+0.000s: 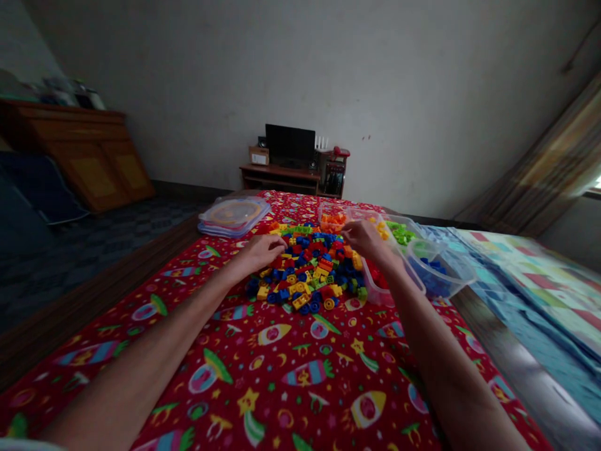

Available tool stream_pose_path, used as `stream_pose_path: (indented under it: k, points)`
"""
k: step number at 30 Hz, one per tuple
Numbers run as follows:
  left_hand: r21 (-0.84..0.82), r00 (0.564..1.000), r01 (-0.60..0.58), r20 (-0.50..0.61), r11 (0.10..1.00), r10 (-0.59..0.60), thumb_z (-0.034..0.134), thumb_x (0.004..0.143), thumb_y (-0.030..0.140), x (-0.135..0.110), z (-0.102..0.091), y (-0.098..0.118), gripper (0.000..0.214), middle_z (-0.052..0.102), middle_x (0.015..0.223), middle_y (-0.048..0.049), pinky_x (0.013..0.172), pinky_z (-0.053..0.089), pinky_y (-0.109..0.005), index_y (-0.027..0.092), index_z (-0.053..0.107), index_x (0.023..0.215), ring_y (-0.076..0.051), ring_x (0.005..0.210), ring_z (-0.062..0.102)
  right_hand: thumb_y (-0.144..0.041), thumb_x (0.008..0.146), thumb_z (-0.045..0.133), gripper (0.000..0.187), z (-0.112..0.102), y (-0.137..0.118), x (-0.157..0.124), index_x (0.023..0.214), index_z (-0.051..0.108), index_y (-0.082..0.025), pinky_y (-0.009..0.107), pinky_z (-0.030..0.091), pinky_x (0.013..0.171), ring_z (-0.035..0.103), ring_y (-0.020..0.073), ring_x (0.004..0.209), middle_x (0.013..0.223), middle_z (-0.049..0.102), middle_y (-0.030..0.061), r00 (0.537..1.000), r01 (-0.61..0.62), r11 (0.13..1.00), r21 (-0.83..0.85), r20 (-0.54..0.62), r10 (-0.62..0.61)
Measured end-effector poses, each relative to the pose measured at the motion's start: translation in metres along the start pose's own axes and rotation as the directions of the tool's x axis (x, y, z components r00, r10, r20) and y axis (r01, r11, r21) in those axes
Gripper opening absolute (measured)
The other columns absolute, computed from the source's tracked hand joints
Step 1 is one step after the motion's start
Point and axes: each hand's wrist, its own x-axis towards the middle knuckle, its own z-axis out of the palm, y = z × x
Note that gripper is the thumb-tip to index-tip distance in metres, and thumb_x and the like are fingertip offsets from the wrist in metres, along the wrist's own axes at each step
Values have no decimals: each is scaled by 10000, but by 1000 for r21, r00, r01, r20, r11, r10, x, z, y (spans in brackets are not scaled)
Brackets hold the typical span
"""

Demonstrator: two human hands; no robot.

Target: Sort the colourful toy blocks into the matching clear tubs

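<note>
A red cloth (291, 338) with rockets and stars covers the table, facing a desk with a dark screen (290, 145) against a grey wall (201, 94). Mixed blocks (300, 288) lie heaped mid-cloth. The left hand (265, 252) is at the heap's left edge, fingers curled narrow; the right hand (365, 238), fingers drawn together, is by its right side, near the tubs (462, 275) of sorted colours. I cannot tell whether either holds a block. Lids (232, 216) lie stacked at left.
</note>
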Motion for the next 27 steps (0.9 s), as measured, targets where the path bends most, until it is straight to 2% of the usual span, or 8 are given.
stream_pose_path:
  k: [2, 4, 7, 11, 13, 18, 23, 27]
  points:
    - [63, 1000, -10, 14, 998, 9, 487, 768, 328, -1, 2, -1, 281, 729, 860, -63, 745, 495, -294, 167, 705, 842, -228, 809, 662, -202, 845, 437, 275, 10, -18, -8, 845, 705, -140, 221, 366, 582, 595, 134, 660, 788, 697, 91, 995, 43, 995, -95, 93, -34]
    - [98, 999, -30, 30, 995, 27, 484, 778, 311, -1, 7, -4, 283, 728, 917, -68, 787, 492, -303, 172, 704, 886, -228, 844, 660, -192, 849, 422, 286, 18, -32, -14, 846, 703, -139, 227, 359, 582, 594, 141, 670, 807, 691, 104, 984, 80, 979, -187, 173, -48]
    - [133, 997, -73, 25, 988, 70, 514, 770, 291, 0, 15, -8, 273, 718, 992, -70, 857, 482, -321, 184, 696, 943, -233, 912, 649, -240, 869, 434, 284, 23, -43, -19, 954, 691, -153, 252, 398, 640, 612, 185, 784, 922, 683, 126, 957, 144, 955, -261, 281, -68]
    - [137, 988, -151, 62, 979, 144, 518, 781, 273, 0, 27, -9, 297, 695, 1076, -81, 924, 455, -336, 187, 685, 1011, -239, 1008, 623, -263, 891, 443, 299, 27, -44, -27, 1094, 640, -166, 286, 425, 774, 584, 224, 968, 1077, 639, 139, 917, 247, 934, -257, 373, -140]
    - [130, 982, -178, 93, 975, 166, 507, 780, 243, -1, 32, -9, 291, 697, 1059, -80, 921, 456, -330, 187, 691, 998, -231, 1000, 623, -200, 898, 404, 320, 30, -42, -30, 1134, 618, -165, 300, 425, 794, 574, 228, 989, 1104, 615, 151, 913, 254, 929, -269, 385, -138]
    - [122, 977, -211, 72, 970, 203, 529, 754, 207, -1, 39, -11, 231, 699, 940, -70, 887, 458, -315, 190, 705, 902, -214, 920, 624, -139, 887, 362, 351, 34, -39, -31, 1140, 603, -172, 314, 423, 769, 567, 237, 977, 1074, 604, 156, 917, 259, 928, -268, 370, -149]
    - [159, 972, -226, 110, 961, 210, 510, 786, 216, -3, 36, -4, 226, 683, 893, -81, 800, 466, -287, 171, 707, 887, -212, 853, 625, -229, 855, 462, 318, 29, -34, -28, 1145, 589, -206, 272, 398, 729, 578, 215, 957, 1053, 645, 105, 920, 250, 950, -189, 351, -172]
    - [139, 969, -224, 134, 965, 206, 490, 820, 263, -6, 34, 5, 245, 682, 874, -76, 756, 462, -274, 177, 713, 872, -205, 816, 625, -282, 810, 525, 310, 23, -34, -26, 1098, 597, -192, 258, 369, 652, 583, 202, 856, 963, 659, 95, 932, 235, 962, -138, 312, -183]
